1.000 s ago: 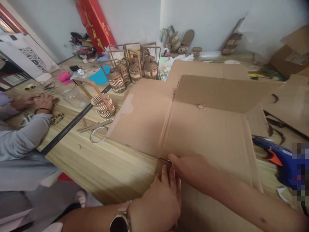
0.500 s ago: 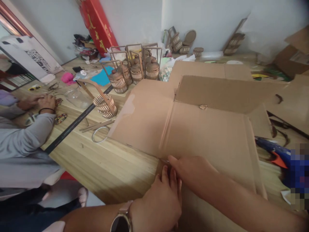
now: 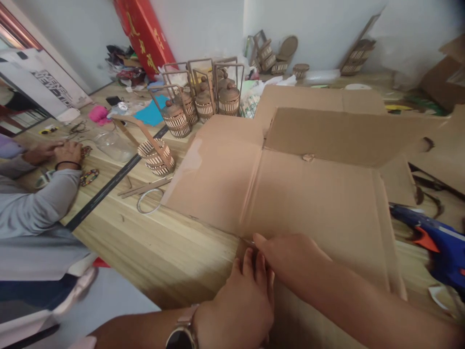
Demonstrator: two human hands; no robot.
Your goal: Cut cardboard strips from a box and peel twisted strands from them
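Note:
A large opened-out cardboard box [image 3: 305,194] lies across the wooden table in front of me. My left hand [image 3: 243,295], with a watch on its wrist, presses down on the near cardboard flap with its fingers stretched out. Just beyond those fingertips, my right hand [image 3: 283,257] is closed at the near fold of the cardboard. A small, thin shiny tip shows at its front by the cardboard edge; the rest of what it grips is hidden in the fist. Both hands almost touch each other.
Several lidded bamboo baskets [image 3: 205,104] stand behind the cardboard, and an open handled basket [image 3: 157,156] stands left. A white ring [image 3: 149,201] lies near thin strips. At right is a blue glue gun [image 3: 436,242]. A co-worker's hands [image 3: 69,152] are by beaded bracelets [image 3: 89,177].
The view has shifted slightly, bringing more of the blue glue gun into sight. My hands stay nearly in place at the cardboard fold. The co-worker's leg or foot below the table has moved.

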